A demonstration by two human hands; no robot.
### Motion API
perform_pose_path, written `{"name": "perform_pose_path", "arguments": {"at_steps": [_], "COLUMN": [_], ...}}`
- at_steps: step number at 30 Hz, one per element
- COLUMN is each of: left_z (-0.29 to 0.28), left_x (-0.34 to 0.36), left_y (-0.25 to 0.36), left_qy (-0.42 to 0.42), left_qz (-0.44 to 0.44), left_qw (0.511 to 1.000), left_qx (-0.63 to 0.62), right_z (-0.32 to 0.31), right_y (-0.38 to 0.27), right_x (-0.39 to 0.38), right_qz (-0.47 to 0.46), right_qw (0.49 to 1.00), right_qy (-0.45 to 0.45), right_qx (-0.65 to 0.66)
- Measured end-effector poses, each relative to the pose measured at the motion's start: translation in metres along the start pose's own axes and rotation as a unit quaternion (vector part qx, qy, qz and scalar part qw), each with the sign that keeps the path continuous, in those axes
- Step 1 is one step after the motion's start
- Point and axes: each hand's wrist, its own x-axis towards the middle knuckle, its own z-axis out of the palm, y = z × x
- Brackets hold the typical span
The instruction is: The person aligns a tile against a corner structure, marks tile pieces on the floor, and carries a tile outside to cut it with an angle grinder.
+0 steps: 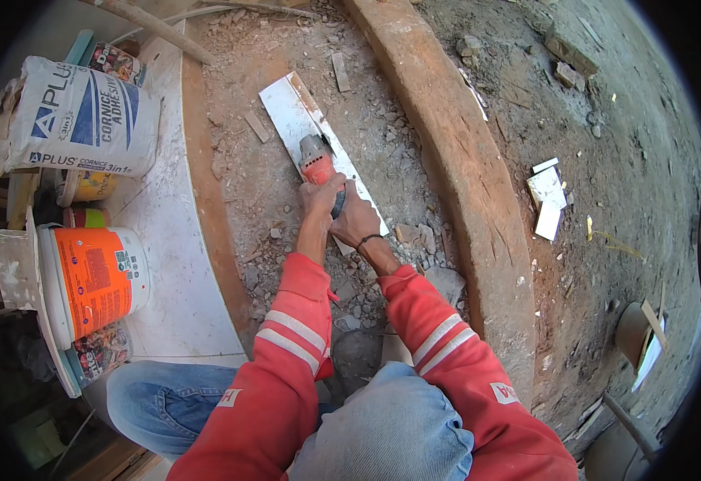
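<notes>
Both hands are closed around a red angle grinder point(318, 167) with a grey metal head. My left hand point(321, 198) wraps its body from the left, and my right hand point(355, 218), with a dark band at the wrist, grips it from the right and slightly nearer. The grinder's head rests over a long white tile piece point(283, 106) that lies slantwise on the rubble. A dark line or gap runs along the tile beyond the head. The disc is mostly hidden by the tool.
Broken rubble point(246, 192) surrounds the tile. To the right runs a low brown ledge point(462, 160), with white tile offcuts point(547, 196) on the dirt beyond. On the left, a white slab point(175, 272) carries a powder bag point(98, 120) and an orange-and-white bucket point(98, 276).
</notes>
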Motion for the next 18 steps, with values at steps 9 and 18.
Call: {"name": "perform_pose_path", "arguments": {"at_steps": [9, 18], "left_z": [-0.009, -0.023], "left_x": [-0.051, 0.008], "left_y": [0.021, -0.047], "left_qy": [-0.062, 0.204], "left_qz": [0.021, 0.054], "left_qw": [0.996, 0.958], "left_qx": [-0.057, 0.193], "right_z": [-0.009, -0.06], "right_y": [0.01, -0.01], "right_x": [-0.028, -0.061], "right_qz": [-0.014, -0.098], "right_qw": [0.997, 0.976], "right_qy": [0.071, 0.168], "right_qx": [0.037, 0.101]}}
